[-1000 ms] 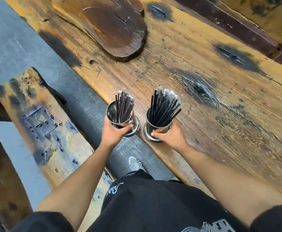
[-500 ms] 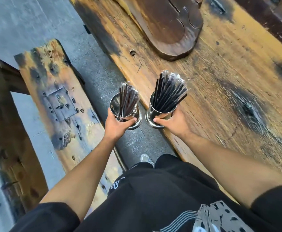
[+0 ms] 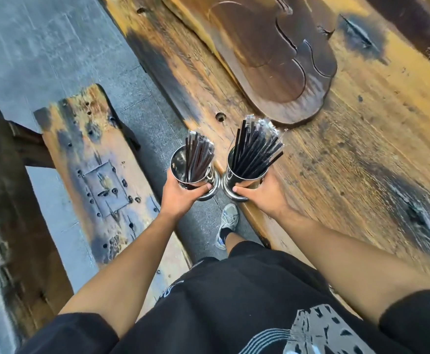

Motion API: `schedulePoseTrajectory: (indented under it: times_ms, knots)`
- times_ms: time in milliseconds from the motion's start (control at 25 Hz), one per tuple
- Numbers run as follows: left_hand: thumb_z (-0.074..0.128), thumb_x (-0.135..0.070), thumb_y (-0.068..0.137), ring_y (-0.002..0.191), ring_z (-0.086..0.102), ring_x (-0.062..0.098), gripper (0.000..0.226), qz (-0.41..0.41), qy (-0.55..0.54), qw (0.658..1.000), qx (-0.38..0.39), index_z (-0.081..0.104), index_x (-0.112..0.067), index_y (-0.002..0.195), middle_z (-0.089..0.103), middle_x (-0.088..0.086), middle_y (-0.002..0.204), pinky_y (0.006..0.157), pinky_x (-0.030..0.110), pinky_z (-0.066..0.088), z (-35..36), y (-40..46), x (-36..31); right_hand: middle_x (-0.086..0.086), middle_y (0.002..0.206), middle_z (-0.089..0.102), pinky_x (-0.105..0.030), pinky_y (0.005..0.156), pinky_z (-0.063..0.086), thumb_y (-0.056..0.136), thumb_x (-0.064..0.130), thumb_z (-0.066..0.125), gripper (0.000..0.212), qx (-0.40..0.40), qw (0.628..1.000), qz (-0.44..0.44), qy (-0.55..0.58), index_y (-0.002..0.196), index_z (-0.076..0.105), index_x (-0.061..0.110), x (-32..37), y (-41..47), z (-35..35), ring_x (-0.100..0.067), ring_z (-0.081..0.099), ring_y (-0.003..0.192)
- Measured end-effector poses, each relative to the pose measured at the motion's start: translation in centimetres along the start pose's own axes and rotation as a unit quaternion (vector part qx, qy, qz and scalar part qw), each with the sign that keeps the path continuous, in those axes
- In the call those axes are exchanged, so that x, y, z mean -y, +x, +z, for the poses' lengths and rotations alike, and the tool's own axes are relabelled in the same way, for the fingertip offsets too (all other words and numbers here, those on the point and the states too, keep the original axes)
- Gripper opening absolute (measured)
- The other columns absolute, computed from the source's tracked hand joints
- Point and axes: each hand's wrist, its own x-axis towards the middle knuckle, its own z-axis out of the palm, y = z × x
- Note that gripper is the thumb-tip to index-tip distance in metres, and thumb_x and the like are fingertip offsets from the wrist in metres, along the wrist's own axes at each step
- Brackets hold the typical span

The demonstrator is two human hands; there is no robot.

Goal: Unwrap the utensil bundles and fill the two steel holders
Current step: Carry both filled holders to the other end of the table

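I hold one steel holder in each hand, side by side and lifted off the table. My left hand (image 3: pixel 180 198) grips the left steel holder (image 3: pixel 178 164), which carries a small bunch of dark sticks in clear sleeves (image 3: pixel 198 157) and has room beside them. My right hand (image 3: pixel 262 198) grips the right steel holder (image 3: pixel 231 169), packed with black sticks in clear sleeves (image 3: pixel 256 146) that fan out to the upper right. The two holders almost touch at their bases, above the table's near edge.
A worn yellow-brown wooden table (image 3: pixel 361 149) fills the right side, with a dark carved wooden slab (image 3: pixel 272 60) lying on it beyond the holders. A weathered wooden bench (image 3: pixel 99 175) stands at the left over grey stone paving (image 3: pixel 43 47). My shoe (image 3: pixel 228 221) shows below the holders.
Both holders have come off the table and moved toward its near edge, closer together. The view has swung, so the table slides right and the bench comes more into sight.
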Motion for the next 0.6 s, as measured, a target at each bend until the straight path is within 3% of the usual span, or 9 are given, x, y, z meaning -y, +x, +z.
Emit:
schedulePoseTrajectory:
  times_ms: [80,320,480,600]
  knots:
    - [0.1,-0.039,0.053,0.111,0.066,0.0,0.09,0.002,0.011,1.0,-0.004,0.049,-0.025,0.126,0.069,-0.017,0.116,0.108,0.028,0.048,-0.9,3.0,-1.8,0.013,0.096,0.074,-0.034,0.099,0.049,0.058,0.05,0.093,0.073,0.002,1.0,-0.001,0.012,0.113,0.047,0.037,1.9,2.3,0.4,0.0,0.066,0.101]
    - [0.1,-0.034,0.058,0.116,0.064,0.009,0.091,0.009,0.026,1.0,-0.011,0.044,-0.027,0.129,0.067,-0.009,0.122,0.109,0.03,0.047,-4.1,11.0,-5.8,0.01,0.123,0.064,-0.029,0.101,0.046,0.053,0.057,0.089,0.092,-0.02,1.0,0.013,0.017,0.13,0.049,0.026,6.2,8.3,1.4,-0.009,0.061,0.114]
    - [0.1,-0.035,0.057,0.118,0.064,0.009,0.091,0.017,0.036,0.999,-0.007,0.043,-0.029,0.128,0.067,-0.008,0.125,0.112,0.032,0.046,-6.4,16.4,-7.1,0.01,0.116,0.069,-0.03,0.103,0.047,0.049,0.064,0.089,0.094,-0.032,0.999,0.025,0.009,0.126,0.051,0.027,8.5,12.2,2.6,-0.006,0.062,0.112]
    - [0.099,-0.036,0.056,0.118,0.063,0.009,0.09,0.024,0.045,0.999,0.017,0.044,-0.028,0.127,0.067,-0.008,0.124,0.112,0.032,0.045,-7.7,21.0,-8.0,0.009,0.122,0.065,-0.027,0.099,0.046,0.052,0.057,0.091,0.093,-0.049,0.998,0.027,0.016,0.129,0.05,0.024,11.1,15.4,3.8,-0.008,0.061,0.112]
